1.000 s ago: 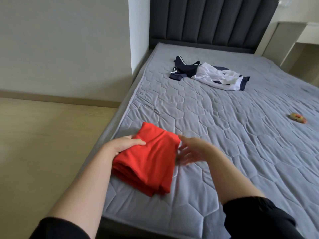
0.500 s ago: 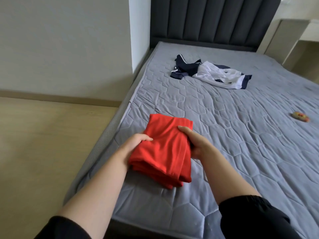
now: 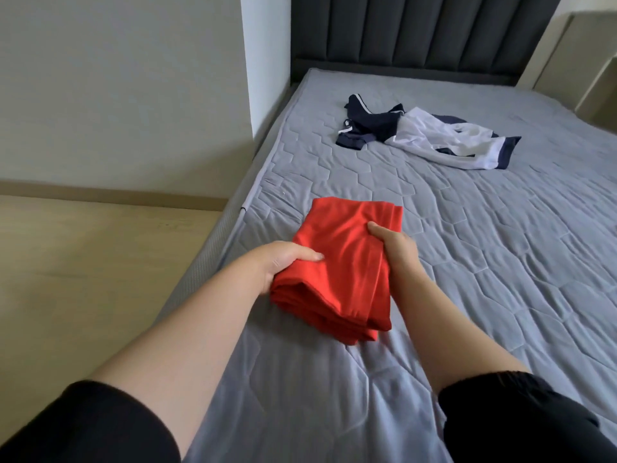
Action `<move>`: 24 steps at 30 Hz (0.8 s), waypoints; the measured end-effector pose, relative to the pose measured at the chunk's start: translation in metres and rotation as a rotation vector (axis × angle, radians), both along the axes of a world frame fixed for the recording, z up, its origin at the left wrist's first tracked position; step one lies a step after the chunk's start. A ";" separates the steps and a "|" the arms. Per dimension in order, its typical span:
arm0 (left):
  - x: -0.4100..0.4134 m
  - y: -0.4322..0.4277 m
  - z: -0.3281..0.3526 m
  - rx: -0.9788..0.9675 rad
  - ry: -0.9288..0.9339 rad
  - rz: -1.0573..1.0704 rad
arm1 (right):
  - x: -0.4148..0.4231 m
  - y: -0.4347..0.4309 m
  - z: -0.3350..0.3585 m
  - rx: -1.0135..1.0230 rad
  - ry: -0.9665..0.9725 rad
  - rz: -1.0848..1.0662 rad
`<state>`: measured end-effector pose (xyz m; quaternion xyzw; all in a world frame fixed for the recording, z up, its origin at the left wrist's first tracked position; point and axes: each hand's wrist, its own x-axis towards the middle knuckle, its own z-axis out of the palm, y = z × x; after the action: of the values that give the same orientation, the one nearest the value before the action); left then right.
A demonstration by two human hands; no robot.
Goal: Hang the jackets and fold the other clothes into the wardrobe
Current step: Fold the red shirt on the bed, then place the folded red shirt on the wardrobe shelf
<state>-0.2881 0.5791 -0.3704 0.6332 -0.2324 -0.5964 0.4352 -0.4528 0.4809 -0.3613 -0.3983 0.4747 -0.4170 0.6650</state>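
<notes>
Head view, looking down along both of my forearms. A folded red garment (image 3: 347, 269), several layers thick at its near end, lies over the near left part of the grey quilted mattress (image 3: 484, 279), close to the mattress's left edge. My left hand (image 3: 283, 262) grips the garment's left side: the thumb lies flat on the top layer and the fingers are tucked beneath the fold, out of sight. My right hand (image 3: 397, 248) grips the right side in the same way, thumb pressed on top, fingers curled around the edge and under the cloth. The far end of the garment appears to rest on the mattress; whether the near end is clear of it cannot be told. Farther up the bed, well apart from the red garment, a navy and white garment (image 3: 434, 138) lies loose and crumpled. A dark padded headboard (image 3: 417, 31) closes the far end of the bed. Pale wooden floor (image 3: 83, 262) and a light wall (image 3: 117, 95) lie to the left. Black sleeves (image 3: 83, 426) cover both upper arms.
</notes>
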 end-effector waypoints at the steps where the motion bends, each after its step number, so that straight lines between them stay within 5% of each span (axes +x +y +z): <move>1: -0.001 -0.002 0.001 0.022 -0.047 0.049 | 0.005 0.001 0.003 -0.025 0.043 0.006; 7: -0.005 0.017 0.069 0.180 -0.142 0.191 | 0.025 0.016 0.068 0.022 0.212 0.000; 18: 0.078 0.076 0.403 0.063 -0.469 0.114 | 0.092 0.048 0.378 -0.008 0.328 0.176; 21: 0.123 0.120 0.505 0.058 -0.715 0.105 | 0.139 0.085 0.469 -0.128 0.465 0.319; 24: 0.172 0.183 0.592 0.131 -1.208 -0.029 | 0.202 0.140 0.547 -0.552 0.725 0.514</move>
<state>-0.1158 0.7619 0.2221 0.8818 -0.4098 -0.1505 0.1784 -0.2512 0.6208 0.1859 -0.7811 0.4338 -0.1853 0.4092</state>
